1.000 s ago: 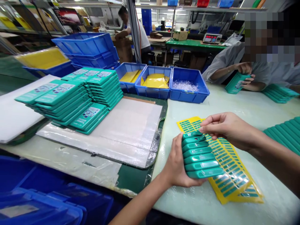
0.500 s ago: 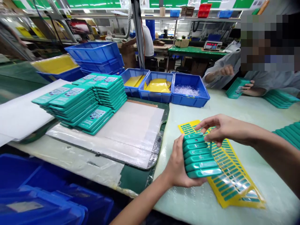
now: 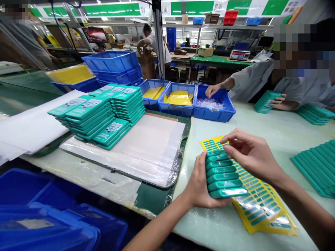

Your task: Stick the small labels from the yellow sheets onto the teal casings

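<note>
Head view shows a fanned stack of green cases (image 3: pixel 222 173) standing on the pale worktop (image 3: pixel 261 118) low and right of centre, overlapping the near-left edge of a yellow label sheet (image 3: pixel 259 202); the sheet's long axis runs from the far left toward the near right, and the stack steps down the same way, each case's narrow end facing right; the left hand (image 3: pixel 199 184) is wrapped around the left side of the stack, thumb up along its edge and fingers curled underneath, so it is clenched on the cases; the right hand (image 3: pixel 248 155) lies just beyond and to the right of the stack, above the far part of the sheet, its fingertips pinched together at the topmost case; whether a label sits between those fingertips is too small to tell; the right hand is the nearer one to the sheet, the left has no free fingers; to the left, well apart, taller stacks of boxed green cases (image 3: pixel 99 111) rest on a white foam pad (image 3: pixel 154 146); beyond it three blue bins (image 3: pixel 188 104) stand in a row, and a co-worker's hand (image 3: pixel 212 91) reaches into the rightmost one; more green cases (image 3: pixel 315 167) lie at the right edge.
</note>
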Action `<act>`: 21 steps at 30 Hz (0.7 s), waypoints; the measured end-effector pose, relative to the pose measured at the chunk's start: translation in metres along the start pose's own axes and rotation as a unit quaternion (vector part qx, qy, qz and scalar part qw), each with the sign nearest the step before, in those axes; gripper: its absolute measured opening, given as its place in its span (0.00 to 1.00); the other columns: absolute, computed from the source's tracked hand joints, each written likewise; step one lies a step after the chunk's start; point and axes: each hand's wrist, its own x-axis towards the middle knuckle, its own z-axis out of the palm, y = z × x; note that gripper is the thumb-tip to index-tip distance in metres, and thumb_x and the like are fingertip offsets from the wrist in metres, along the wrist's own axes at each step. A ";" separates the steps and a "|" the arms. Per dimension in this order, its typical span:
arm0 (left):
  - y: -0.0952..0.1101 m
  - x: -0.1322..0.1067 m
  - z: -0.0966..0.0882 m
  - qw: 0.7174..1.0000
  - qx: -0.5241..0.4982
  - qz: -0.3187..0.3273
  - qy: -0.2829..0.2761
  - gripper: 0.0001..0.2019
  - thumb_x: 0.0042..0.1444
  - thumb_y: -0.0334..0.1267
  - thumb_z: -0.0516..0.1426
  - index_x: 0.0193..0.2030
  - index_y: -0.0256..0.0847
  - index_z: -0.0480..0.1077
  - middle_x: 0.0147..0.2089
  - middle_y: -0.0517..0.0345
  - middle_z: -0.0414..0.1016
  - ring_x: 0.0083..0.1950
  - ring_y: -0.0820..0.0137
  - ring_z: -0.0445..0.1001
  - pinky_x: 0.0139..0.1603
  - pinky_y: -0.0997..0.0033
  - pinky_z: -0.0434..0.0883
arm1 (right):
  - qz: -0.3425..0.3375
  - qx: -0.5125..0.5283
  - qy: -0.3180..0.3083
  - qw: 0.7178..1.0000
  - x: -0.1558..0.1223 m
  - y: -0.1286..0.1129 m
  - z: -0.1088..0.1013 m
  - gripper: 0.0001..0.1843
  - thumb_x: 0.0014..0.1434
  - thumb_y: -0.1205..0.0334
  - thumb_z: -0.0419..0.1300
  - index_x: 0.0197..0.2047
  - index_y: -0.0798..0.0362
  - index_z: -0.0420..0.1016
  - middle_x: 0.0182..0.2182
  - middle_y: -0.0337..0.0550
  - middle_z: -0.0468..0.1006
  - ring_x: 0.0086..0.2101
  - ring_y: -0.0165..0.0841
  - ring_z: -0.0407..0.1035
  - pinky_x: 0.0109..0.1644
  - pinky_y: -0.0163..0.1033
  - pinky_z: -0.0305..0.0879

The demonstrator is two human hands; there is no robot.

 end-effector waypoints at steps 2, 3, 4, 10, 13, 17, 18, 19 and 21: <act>0.000 0.000 0.000 1.000 0.002 0.001 -0.005 0.81 0.38 0.61 0.81 0.86 0.49 0.29 0.80 0.33 0.52 0.81 0.27 0.57 0.79 0.21 0.63 | -0.052 -0.037 0.008 0.998 -0.006 0.004 0.011 0.05 0.70 0.64 0.65 0.46 0.49 0.84 0.37 0.41 0.76 0.32 0.29 0.70 0.33 0.35 0.67; 0.000 0.000 -0.001 1.000 0.005 0.001 -0.008 0.81 0.38 0.61 0.80 0.85 0.48 0.29 0.80 0.33 0.51 0.81 0.27 0.56 0.79 0.22 0.63 | -0.067 -0.050 0.014 0.996 -0.008 0.006 0.013 0.06 0.70 0.66 0.65 0.47 0.49 0.84 0.37 0.40 0.75 0.31 0.28 0.70 0.32 0.35 0.67; 0.000 0.000 -0.001 1.000 0.009 -0.002 -0.010 0.81 0.38 0.62 0.80 0.85 0.48 0.29 0.80 0.33 0.51 0.82 0.27 0.56 0.79 0.22 0.63 | -0.078 -0.058 0.017 0.995 -0.009 0.007 0.013 0.07 0.70 0.67 0.65 0.47 0.48 0.83 0.37 0.40 0.75 0.32 0.28 0.70 0.32 0.35 0.67; 0.002 -0.001 -0.002 0.999 0.016 -0.024 -0.017 0.83 0.37 0.62 0.81 0.85 0.47 0.28 0.79 0.32 0.53 0.81 0.28 0.58 0.79 0.24 0.65 | -0.098 -0.069 0.046 0.992 -0.010 0.007 0.006 0.09 0.71 0.70 0.64 0.49 0.48 0.82 0.40 0.41 0.76 0.34 0.29 0.72 0.35 0.35 0.70; 0.002 -0.001 -0.002 1.000 0.020 -0.008 -0.012 0.81 0.39 0.63 0.80 0.85 0.48 0.28 0.80 0.33 0.52 0.82 0.28 0.57 0.80 0.24 0.64 | -0.103 -0.071 0.040 0.991 -0.013 0.007 0.009 0.10 0.71 0.70 0.64 0.50 0.48 0.83 0.39 0.40 0.76 0.34 0.29 0.72 0.35 0.35 0.70; 0.002 0.000 -0.002 1.000 0.026 0.001 -0.012 0.81 0.39 0.65 0.79 0.85 0.48 0.29 0.80 0.32 0.50 0.82 0.28 0.56 0.79 0.24 0.65 | -0.115 -0.081 0.040 0.989 -0.016 0.006 0.015 0.11 0.70 0.73 0.63 0.50 0.49 0.83 0.38 0.39 0.75 0.33 0.28 0.72 0.35 0.35 0.71; 0.002 0.000 -0.002 1.000 0.024 -0.003 -0.015 0.81 0.39 0.65 0.79 0.85 0.48 0.29 0.80 0.32 0.51 0.82 0.29 0.57 0.79 0.25 0.65 | -0.118 -0.083 0.037 0.989 -0.016 0.006 0.016 0.12 0.70 0.73 0.63 0.50 0.49 0.83 0.38 0.39 0.75 0.33 0.28 0.72 0.35 0.35 0.71; 0.002 0.000 -0.002 1.000 0.022 -0.005 -0.017 0.81 0.39 0.64 0.79 0.85 0.48 0.30 0.79 0.32 0.51 0.81 0.29 0.57 0.79 0.25 0.65 | -0.121 -0.083 0.033 0.989 -0.016 0.006 0.016 0.13 0.70 0.74 0.62 0.51 0.49 0.83 0.38 0.39 0.75 0.33 0.28 0.72 0.35 0.35 0.71; 0.003 0.001 -0.002 1.000 0.019 -0.009 -0.021 0.80 0.39 0.64 0.80 0.85 0.48 0.30 0.79 0.33 0.52 0.81 0.29 0.57 0.80 0.25 0.64 | -0.127 -0.086 0.024 0.988 -0.015 0.006 0.015 0.14 0.69 0.75 0.62 0.52 0.49 0.83 0.39 0.39 0.76 0.34 0.29 0.73 0.35 0.35 0.71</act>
